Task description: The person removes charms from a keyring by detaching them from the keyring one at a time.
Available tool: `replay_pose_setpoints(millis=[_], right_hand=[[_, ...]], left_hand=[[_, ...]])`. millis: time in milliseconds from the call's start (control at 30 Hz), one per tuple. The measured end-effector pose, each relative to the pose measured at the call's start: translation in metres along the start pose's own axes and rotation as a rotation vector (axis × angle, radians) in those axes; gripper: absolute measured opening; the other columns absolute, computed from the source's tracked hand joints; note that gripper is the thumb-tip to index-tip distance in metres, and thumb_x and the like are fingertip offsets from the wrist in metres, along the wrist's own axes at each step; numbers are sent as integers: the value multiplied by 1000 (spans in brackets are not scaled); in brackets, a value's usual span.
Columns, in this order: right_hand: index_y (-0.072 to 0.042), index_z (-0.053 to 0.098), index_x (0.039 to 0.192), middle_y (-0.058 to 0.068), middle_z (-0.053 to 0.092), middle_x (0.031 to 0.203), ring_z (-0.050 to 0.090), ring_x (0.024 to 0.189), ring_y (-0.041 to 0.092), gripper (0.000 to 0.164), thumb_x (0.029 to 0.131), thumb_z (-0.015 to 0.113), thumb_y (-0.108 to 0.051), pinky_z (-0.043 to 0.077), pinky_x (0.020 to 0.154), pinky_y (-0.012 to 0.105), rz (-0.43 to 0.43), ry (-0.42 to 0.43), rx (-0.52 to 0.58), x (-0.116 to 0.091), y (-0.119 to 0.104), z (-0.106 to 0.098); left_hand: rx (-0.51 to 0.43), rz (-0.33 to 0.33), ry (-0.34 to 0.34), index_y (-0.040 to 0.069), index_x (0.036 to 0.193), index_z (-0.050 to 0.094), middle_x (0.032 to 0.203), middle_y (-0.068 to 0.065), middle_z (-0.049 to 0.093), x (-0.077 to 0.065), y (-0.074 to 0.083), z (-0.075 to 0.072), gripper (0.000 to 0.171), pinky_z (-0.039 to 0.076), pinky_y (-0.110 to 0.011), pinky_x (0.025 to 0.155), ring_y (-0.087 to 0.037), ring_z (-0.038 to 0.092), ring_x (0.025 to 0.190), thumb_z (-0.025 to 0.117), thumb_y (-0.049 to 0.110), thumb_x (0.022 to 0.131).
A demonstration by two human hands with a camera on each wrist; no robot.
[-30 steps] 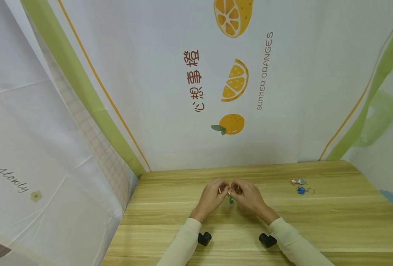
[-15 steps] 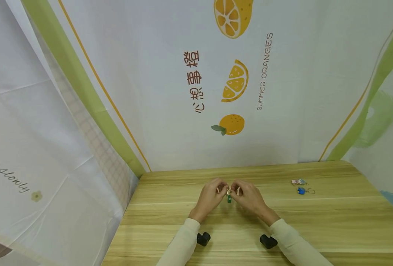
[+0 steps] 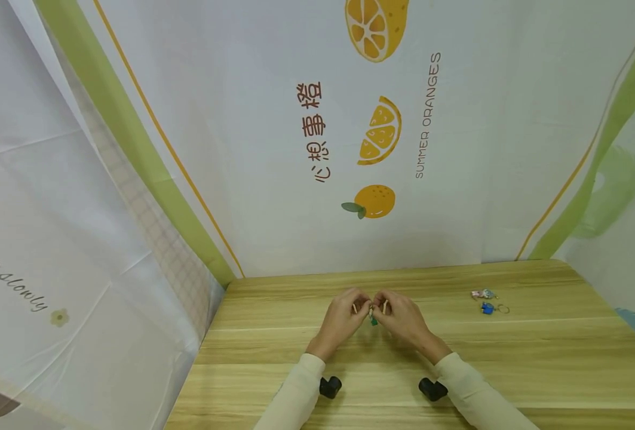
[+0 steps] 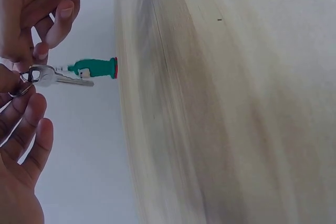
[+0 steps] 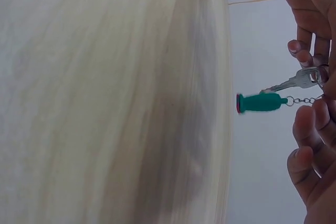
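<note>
Fingertips meeting over the middle of the table, my left hand and right hand pinch a small metal key ring from either side. From it dangles a silver key, its blade pointing down. A green bottle-shaped charm with a red base hangs beside the key on a short chain. In the head view only a bit of the green charm shows below the fingers, and the ring is mostly covered by fingertips.
To the right on the wooden table lie a blue charm with a ring and a pink-and-teal charm. Black wrist mounts sit at both cuffs. A printed white cloth hangs behind the table.
The green charm swings slightly left, then back right, and shows less in the head view now. Both hands stay almost in place with small finger movements.
</note>
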State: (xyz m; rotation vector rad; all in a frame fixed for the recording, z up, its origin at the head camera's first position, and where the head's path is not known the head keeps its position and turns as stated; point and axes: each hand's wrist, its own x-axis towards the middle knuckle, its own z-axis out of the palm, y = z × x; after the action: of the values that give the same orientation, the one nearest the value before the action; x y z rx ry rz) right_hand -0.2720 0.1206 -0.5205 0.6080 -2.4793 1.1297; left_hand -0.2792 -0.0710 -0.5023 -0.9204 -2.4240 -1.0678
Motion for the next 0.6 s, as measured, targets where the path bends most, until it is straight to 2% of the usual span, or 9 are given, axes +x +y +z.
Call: replay_pose_setpoints(millis=[367,600], right_hand=[[-19,63,87,-10,60,76,46,61,-5,19,89,76,-6,41,54,19,-74,29,-14,1,1,3],[-19,63,86,-10,61,77,47,63,-5,21,88,77,-4,42,56,20,-93,31,5,1,-1,3]], left_hand=[[30,0,-45,8,102,73,92,-3,73,-1,2,-2,6,53,-16,69,-10,65,78,68,10,105],[54,9,-24,10,102,73,91,-2,74,-1,1,-3,4,53,-14,67,-7,65,76,70,9,103]])
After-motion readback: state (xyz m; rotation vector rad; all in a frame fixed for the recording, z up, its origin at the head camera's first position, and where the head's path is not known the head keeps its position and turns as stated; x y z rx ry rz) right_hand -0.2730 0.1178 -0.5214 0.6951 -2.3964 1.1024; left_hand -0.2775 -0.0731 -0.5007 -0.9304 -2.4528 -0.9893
